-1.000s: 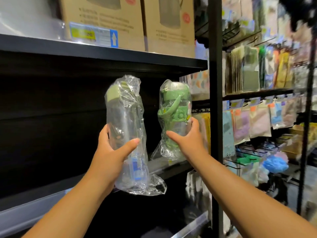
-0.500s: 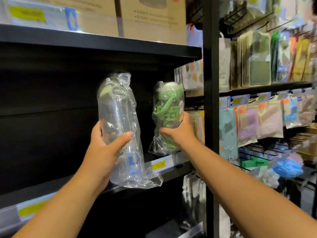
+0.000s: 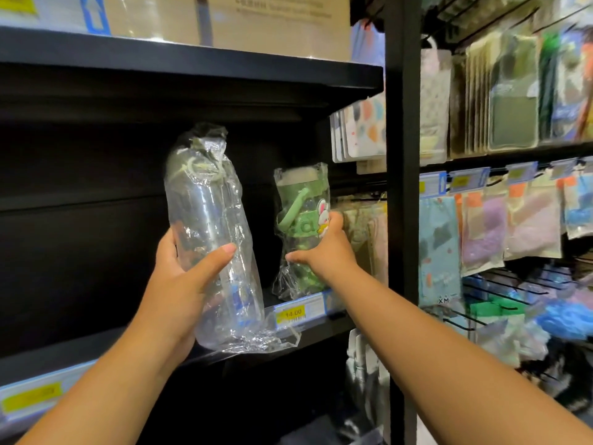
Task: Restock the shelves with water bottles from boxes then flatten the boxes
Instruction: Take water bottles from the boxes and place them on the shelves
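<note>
Head view, left hand [image 3: 175, 284] with fingers wrapped around a clear bagged water bottle [image 3: 208, 239] held before the black shelf [image 3: 314, 332], right hand [image 3: 327, 252] gripping a green bagged bottle [image 3: 300, 220] standing upright at the shelf's right end, above a yellow price tag [image 3: 293, 313].

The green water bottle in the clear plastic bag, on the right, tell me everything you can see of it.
The green water bottle is see-through green plastic with a pale lid, a green strap and a cartoon rabbit sticker, wrapped in a crinkled clear bag. It is held upright at the right end of the black shelf, just behind a yellow price label. The right hand grips its middle. Whether its base rests on the shelf is unclear.
</note>
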